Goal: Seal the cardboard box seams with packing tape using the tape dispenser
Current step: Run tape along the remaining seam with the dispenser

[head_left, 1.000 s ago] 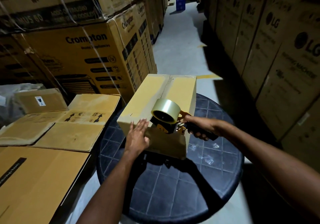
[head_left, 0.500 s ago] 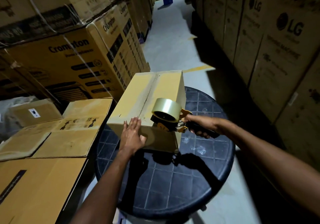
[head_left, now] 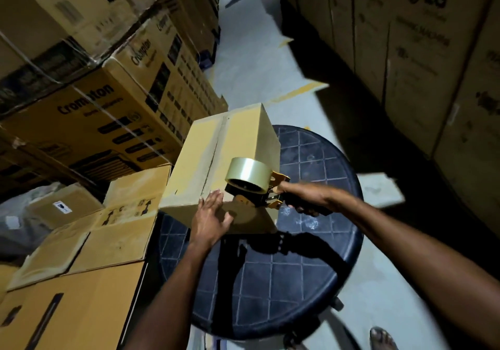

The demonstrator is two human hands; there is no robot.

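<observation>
Head cam is the only view here. The box (head_left: 224, 154) sits on a round black stool (head_left: 311, 268), over on the stool's 10 to 11 o'clock side. It's closed, with a seam running up the middle of the top from about 6 toward 12.

The dispenser (head_left: 259, 196) is at the box's near top edge, around 5 o'clock on the top, nose against the cardboard. The clear roll (head_left: 247, 172) stands up on it. I can't tell if any tape is actually stuck down there, it's too dark and blurry.

The right hand (head_left: 305, 198) comes in from 3 o'clock, fingers wrapped tight round the dispenser's black handle. The left hand (head_left: 209, 219) lies flat on the near face of the box, fingers straight and spread, tips up at the top edge, thumb out toward the dispenser. It's just beside the dispenser, at its 8 o'clock.

Around that:
- Flat cartons (head_left: 108, 227) lie at 9 o'clock from the stool.
- Strapped Crompton boxes (head_left: 94, 106) are stacked at 10.
- LG boxes (head_left: 419, 51) run along the wall at 1 to 2.
- The pale floor (head_left: 251, 60) runs off toward 12.
- A bare foot (head_left: 381, 336) shows at 5 o'clock, bottom of frame.
</observation>
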